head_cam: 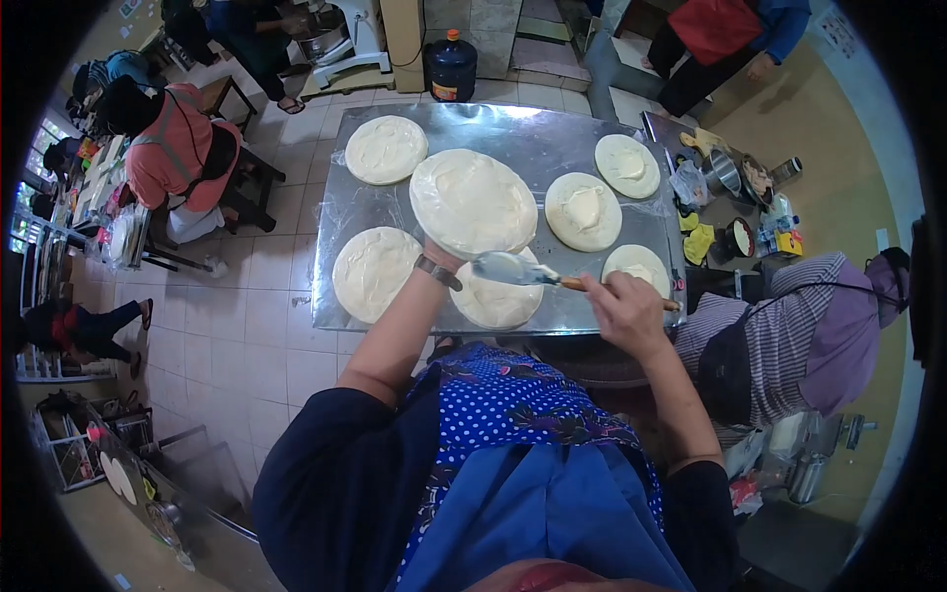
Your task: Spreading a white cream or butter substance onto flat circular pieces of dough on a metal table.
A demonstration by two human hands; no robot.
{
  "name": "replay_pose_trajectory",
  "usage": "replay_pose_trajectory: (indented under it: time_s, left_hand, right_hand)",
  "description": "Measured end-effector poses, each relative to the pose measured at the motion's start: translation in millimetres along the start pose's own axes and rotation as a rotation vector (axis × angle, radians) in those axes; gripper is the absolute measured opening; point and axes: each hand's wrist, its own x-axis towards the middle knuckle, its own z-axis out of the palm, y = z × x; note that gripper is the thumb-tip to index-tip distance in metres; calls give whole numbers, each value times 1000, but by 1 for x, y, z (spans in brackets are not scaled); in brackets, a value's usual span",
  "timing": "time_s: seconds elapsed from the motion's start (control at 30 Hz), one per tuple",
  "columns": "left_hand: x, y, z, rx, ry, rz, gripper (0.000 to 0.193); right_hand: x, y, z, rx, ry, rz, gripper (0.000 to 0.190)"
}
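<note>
A pale round cake or dough layer (pixel 473 201), coated with cream, is raised above the metal table (pixel 488 126). My left hand (pixel 444 256) supports it from below, and the fingers are hidden under it. My right hand (pixel 627 311) grips the wooden handle of a spatula (pixel 518 269). The cream-smeared blade is just past the near edge of the raised round. Beneath the spatula lies another cream-covered round (pixel 497 296). Two more coated rounds, one far left (pixel 386 150) and one near left (pixel 377 275), lie on the table.
On the right, three rounds (pixel 583 212) carry mounds of cream. A side table holds a metal bowl (pixel 721 172) and yellow cloths (pixel 698 243). A person in a striped top (pixel 777 333) is close on my right. A water jug (pixel 451 68) stands beyond the table.
</note>
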Motion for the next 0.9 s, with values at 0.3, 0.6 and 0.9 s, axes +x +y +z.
replay_pose_trajectory:
  time_s: [0.3, 0.6, 0.9]
  left_hand:
    - [-6, 8, -5, 120, 42, -20, 67]
    - [-15, 3, -2, 185, 40, 31, 68]
    - [-12, -47, -2, 249, 27, 16, 68]
  right_hand:
    - [-9, 34, -26, -1, 5, 29, 33]
    - [-13, 62, -42, -89, 55, 37, 36]
    - [16, 34, 12, -42, 134, 308, 25]
